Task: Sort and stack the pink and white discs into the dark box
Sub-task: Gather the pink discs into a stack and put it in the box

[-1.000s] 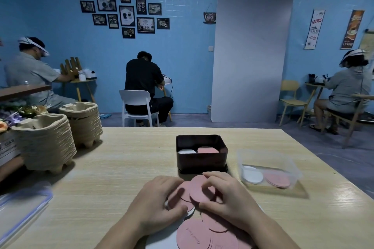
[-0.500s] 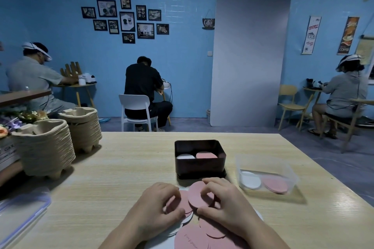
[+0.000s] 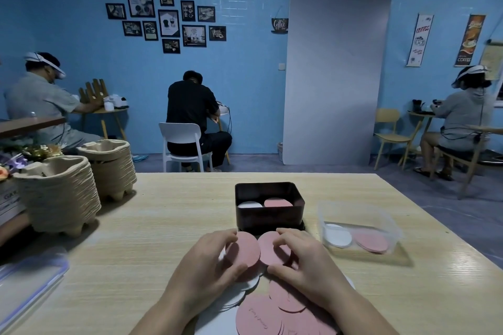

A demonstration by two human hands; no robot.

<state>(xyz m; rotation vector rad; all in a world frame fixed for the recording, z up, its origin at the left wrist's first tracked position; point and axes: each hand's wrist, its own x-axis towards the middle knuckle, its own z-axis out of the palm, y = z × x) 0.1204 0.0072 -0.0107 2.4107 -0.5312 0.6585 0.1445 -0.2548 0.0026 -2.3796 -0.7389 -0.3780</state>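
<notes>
The dark box point(image 3: 269, 219) stands mid-table with a white stack point(image 3: 249, 204) on its left side and a pink stack point(image 3: 277, 202) on its right. Just in front of it, my left hand point(image 3: 206, 269) pinches a pink disc point(image 3: 245, 254) between thumb and fingers. My right hand point(image 3: 304, 266) pinches another pink disc point(image 3: 272, 251) beside it. Below my hands lies a loose pile of pink discs point(image 3: 261, 319) over white discs point(image 3: 242, 291), partly hidden by my wrists.
A clear plastic tub point(image 3: 359, 228) with a white and a pink disc sits right of the box. Stacks of pulp cup trays point(image 3: 60, 198) stand at the table's left. A clear lid point(image 3: 27, 280) lies at the near left edge. People sit at tables behind.
Both hands have drawn apart, each now with its own pink disc lifted off the pile. The camera has moved closer and tilted slightly.
</notes>
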